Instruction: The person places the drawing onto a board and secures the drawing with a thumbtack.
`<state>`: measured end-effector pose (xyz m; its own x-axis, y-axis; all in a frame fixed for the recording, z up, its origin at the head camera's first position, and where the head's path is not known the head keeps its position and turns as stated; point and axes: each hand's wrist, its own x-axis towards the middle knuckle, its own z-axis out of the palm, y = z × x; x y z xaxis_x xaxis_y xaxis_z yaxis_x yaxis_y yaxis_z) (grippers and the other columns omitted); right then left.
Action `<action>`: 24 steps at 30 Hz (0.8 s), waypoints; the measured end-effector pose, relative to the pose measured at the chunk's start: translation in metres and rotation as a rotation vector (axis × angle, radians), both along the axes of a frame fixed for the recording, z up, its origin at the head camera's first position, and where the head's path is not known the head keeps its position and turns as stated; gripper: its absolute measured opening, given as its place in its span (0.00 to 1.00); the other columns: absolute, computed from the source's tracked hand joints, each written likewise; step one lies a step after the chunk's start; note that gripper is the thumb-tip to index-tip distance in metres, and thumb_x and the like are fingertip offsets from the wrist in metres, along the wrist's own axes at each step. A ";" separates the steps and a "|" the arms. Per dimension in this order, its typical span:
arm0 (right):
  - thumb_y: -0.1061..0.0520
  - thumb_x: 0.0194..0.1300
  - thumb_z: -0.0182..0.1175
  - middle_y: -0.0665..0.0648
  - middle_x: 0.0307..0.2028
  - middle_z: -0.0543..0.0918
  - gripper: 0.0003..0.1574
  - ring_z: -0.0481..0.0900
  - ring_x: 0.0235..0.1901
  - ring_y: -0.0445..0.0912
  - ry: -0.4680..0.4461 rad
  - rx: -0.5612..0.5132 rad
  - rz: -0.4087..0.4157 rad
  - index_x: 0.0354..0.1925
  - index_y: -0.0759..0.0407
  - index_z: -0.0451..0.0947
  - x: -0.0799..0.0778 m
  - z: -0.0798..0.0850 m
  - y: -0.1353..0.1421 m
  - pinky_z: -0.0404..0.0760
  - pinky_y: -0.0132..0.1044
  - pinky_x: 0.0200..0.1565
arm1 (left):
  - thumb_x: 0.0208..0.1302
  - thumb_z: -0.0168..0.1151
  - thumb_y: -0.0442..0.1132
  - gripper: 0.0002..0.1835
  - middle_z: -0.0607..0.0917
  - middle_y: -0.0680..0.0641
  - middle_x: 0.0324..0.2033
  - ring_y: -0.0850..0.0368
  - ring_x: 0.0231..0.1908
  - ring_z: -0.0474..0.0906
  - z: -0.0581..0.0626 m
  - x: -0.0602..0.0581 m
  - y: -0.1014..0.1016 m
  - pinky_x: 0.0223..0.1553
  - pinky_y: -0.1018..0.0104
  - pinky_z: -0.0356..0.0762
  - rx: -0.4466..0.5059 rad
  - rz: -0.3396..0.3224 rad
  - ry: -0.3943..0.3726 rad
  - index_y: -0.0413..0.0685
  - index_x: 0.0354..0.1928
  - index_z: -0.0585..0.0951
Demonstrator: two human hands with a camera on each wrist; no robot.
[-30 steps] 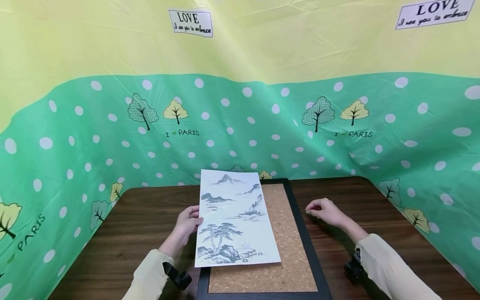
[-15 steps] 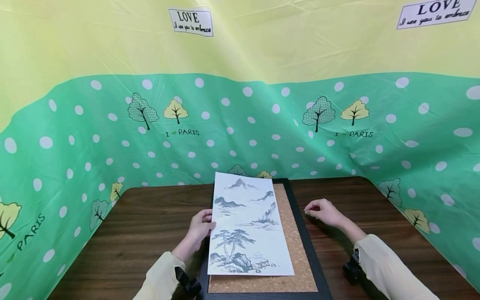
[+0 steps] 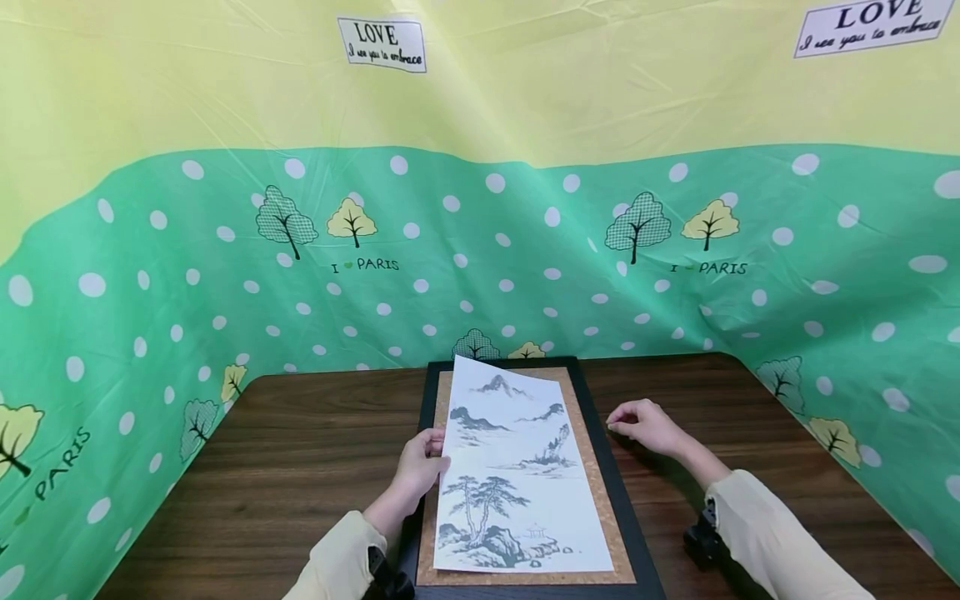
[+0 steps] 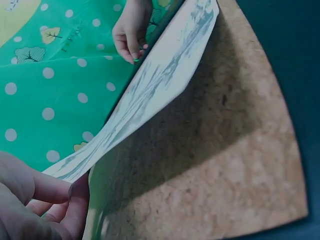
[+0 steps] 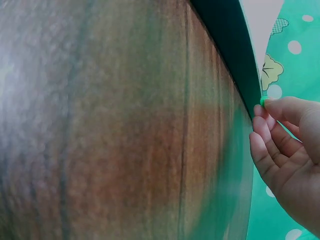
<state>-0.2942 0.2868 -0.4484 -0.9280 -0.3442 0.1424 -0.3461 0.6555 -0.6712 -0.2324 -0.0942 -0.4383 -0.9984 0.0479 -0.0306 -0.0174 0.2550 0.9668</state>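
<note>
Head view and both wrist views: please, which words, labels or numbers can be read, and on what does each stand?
"LOVE I see you to embrace": twice, on white labels printed on the fabric backdrop.
"I PARIS", heart between: twice, under the backdrop's printed trees.
"PARIS": tilted, backdrop's far left.
Left wrist view: backdrop lettering too blurred.
Landscape print: no readable text.
Right wrist view: none.

A white rectangular paper sheet (image 3: 517, 475), printed with blue-grey mountains and pines, is pinched at its left edge by the left hand (image 3: 418, 463), bowed and raised over a flat-lying, black-framed rectangular cork board (image 3: 618, 500). A small bright green object (image 5: 263, 101), mostly hidden, sits between the right hand's (image 3: 647, 425) fingertips.
</note>
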 end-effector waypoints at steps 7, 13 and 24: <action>0.65 0.59 0.57 0.55 0.29 0.80 0.06 0.71 0.26 0.44 -0.012 -0.011 -0.010 0.35 0.65 0.80 0.000 -0.002 0.001 0.74 0.33 0.27 | 0.50 0.54 0.20 0.21 0.76 0.38 0.37 0.52 0.34 0.72 -0.002 0.003 0.000 0.25 0.64 0.74 -0.043 -0.026 -0.009 0.29 0.50 0.71; 0.65 0.59 0.57 0.56 0.29 0.80 0.06 0.71 0.26 0.44 -0.007 -0.008 -0.008 0.34 0.65 0.80 0.000 -0.001 0.001 0.74 0.33 0.27 | 0.47 0.55 0.20 0.26 0.76 0.36 0.38 0.51 0.35 0.73 -0.002 0.003 -0.005 0.27 0.63 0.77 -0.070 -0.065 0.005 0.28 0.53 0.70; 0.65 0.59 0.56 0.57 0.29 0.80 0.06 0.71 0.26 0.45 -0.004 0.008 -0.006 0.34 0.66 0.80 0.000 0.003 -0.001 0.75 0.33 0.27 | 0.43 0.62 0.21 0.25 0.77 0.37 0.37 0.54 0.32 0.76 -0.005 0.000 -0.019 0.30 0.64 0.78 -0.127 -0.107 0.074 0.27 0.48 0.73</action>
<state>-0.2938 0.2861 -0.4456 -0.9307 -0.3397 0.1355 -0.3391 0.6630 -0.6674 -0.2327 -0.1133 -0.4434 -0.9876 0.1541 0.0302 0.0863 0.3718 0.9243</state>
